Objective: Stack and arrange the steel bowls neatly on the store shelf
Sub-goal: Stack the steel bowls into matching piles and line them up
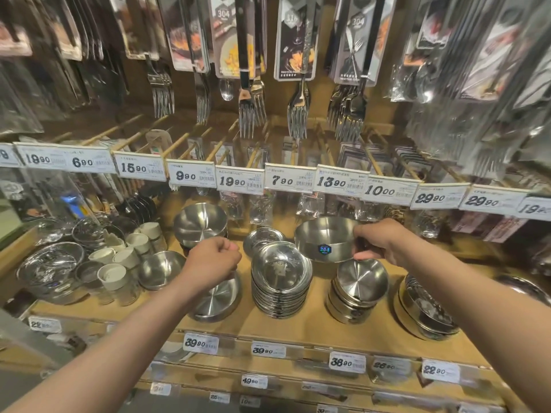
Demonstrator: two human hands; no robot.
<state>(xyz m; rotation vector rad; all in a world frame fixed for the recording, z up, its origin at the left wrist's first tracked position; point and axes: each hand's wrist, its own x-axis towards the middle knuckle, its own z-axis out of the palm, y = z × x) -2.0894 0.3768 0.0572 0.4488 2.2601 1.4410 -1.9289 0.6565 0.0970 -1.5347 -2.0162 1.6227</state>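
1. Head view, surroundings: a wooden store shelf (313, 323) carries steel ware. Left of centre, a shallow steel dish (219, 299) sits at the shelf front, with a tilted bowl (161, 268) to its left and another tilted bowl (200, 223) behind it. White-lidded glass jars (119, 263) and glass bowls (50, 266) crowd the left end. In the middle stands a tall stack of small saucers (281, 281), with one more saucer (264, 238) leaning behind it. To the right are a stack of small steel bowls (357, 290) and, further right, a tilted stack of patterned bowls (426, 311). Packaged forks (298, 111) hang above on pegs.

2. Writing: the upper rail's price tags (240, 180) read 19.90, 6.90, 15.90, 9.90, 19.90, 7.90, 13.90, 10.00, 29.90 and 29.90. Lower tags show 39.90, 39.90, 38.90, 26.90 and 22.90. Several fork packs are marked "304".

3. Grip and task thing: the right hand (384, 241) holds a large straight-walled steel bowl (326, 238) by its right rim, fingers over the edge and thumb under the base. The bowl is raised above the shelf, behind the saucer stack and above the small bowl stack, tipped toward the camera; a blue "304" sticker (324, 249) faces front.

4. The left hand (213, 260) is curled into a loose fist above the shallow dish's rear edge; whether it touches or pinches the dish cannot be told.
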